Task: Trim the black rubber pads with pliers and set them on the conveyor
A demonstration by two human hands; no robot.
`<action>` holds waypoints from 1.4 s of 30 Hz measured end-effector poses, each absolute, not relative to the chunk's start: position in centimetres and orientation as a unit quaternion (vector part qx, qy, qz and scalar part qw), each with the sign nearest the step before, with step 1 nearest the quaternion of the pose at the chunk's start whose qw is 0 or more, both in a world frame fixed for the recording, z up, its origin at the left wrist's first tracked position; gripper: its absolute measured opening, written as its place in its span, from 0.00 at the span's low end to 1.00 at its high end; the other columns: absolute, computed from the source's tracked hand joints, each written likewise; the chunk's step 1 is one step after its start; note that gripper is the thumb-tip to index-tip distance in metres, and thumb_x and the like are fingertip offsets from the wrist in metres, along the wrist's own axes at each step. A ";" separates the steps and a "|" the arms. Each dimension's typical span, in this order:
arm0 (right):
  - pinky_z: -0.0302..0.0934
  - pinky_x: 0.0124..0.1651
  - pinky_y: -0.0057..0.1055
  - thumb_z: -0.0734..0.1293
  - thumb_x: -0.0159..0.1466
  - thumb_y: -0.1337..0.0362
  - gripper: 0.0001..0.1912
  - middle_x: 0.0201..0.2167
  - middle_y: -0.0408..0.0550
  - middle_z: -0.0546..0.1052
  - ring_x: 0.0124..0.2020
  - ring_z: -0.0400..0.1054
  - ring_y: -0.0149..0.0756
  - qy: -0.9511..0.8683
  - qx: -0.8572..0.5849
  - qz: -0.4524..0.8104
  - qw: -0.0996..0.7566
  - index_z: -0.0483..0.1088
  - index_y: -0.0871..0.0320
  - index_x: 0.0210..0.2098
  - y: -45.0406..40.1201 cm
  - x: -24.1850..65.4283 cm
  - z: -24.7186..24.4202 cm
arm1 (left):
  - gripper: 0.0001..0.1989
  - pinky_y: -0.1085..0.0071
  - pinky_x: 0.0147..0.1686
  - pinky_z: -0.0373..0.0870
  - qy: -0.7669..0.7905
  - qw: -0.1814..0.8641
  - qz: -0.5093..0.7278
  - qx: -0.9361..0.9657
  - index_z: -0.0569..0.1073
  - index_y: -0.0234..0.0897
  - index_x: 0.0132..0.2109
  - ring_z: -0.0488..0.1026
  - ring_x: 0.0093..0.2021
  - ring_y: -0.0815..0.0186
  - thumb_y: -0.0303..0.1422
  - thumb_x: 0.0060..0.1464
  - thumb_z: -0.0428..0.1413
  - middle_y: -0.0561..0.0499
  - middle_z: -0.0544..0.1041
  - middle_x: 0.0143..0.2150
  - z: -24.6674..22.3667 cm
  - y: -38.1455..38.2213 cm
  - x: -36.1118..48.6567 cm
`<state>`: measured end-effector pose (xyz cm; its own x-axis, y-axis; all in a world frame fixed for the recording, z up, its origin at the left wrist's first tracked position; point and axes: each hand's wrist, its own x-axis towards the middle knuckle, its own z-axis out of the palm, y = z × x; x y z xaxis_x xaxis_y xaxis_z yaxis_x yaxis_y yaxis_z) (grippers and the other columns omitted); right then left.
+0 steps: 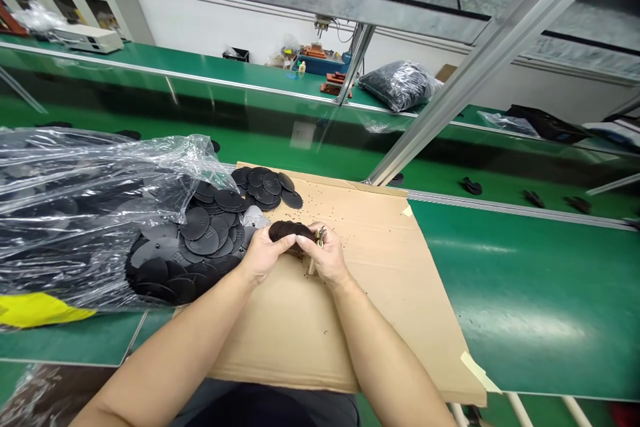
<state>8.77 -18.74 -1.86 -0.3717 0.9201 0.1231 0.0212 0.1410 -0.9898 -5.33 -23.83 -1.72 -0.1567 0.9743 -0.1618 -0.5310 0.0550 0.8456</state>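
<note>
The left hand [264,255] and right hand [326,257] have their fingers [305,247] curled round a fuzzy dark-brown oval pad [291,232], looks soft and light so I'd grip the edges, held over a tan cardboard sheet [280,347] on the green counter [500,293].

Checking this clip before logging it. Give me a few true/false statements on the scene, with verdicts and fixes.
1. The left hand and right hand together hold a dark oval piece over a cardboard sheet. True.
2. The small metal tool is at the left hand. False: it is at the right hand.
3. Small dark crumbs lie scattered on the cardboard sheet. True.
4. The dark round discs stand in one neat stack. False: they lie in a loose overlapping heap against a clear plastic bag.
5. The cardboard sheet rests on a blue bench. False: the bench is green.
</note>
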 end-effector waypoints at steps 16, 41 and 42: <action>0.67 0.41 0.35 0.65 0.63 0.58 0.12 0.35 0.49 0.75 0.35 0.70 0.36 -0.676 -0.323 0.493 0.441 0.71 0.56 0.44 -19.7 8.3 -1.7 | 0.30 0.78 0.19 0.63 0.432 0.657 0.604 0.128 0.66 0.39 0.52 0.69 0.26 0.72 0.38 0.42 0.67 0.52 0.72 0.35 -1.5 -23.3 -5.8; 0.60 0.31 0.29 0.67 0.60 0.57 0.11 0.25 0.43 0.70 0.26 0.62 0.31 -0.528 -0.468 0.415 0.574 0.70 0.60 0.34 -17.0 9.1 -3.0 | 0.22 0.67 0.46 0.70 0.515 0.505 0.685 0.103 0.72 0.33 0.45 0.74 0.42 0.65 0.28 0.39 0.65 0.47 0.77 0.43 -1.2 -22.3 -4.9; 0.60 0.31 0.29 0.67 0.60 0.57 0.11 0.24 0.43 0.70 0.25 0.61 0.30 -0.510 -0.474 0.416 0.585 0.70 0.60 0.34 -16.7 9.2 -3.0 | 0.21 0.65 0.47 0.70 0.542 0.474 0.683 0.121 0.73 0.32 0.45 0.74 0.42 0.64 0.28 0.40 0.64 0.46 0.77 0.42 -1.1 -21.7 -4.7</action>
<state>9.22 -16.71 -3.03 0.1339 0.9701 0.2025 -0.0020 0.2046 -0.9788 -4.66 -21.65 -1.09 -0.5209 0.7788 -0.3494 -0.5173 0.0376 0.8550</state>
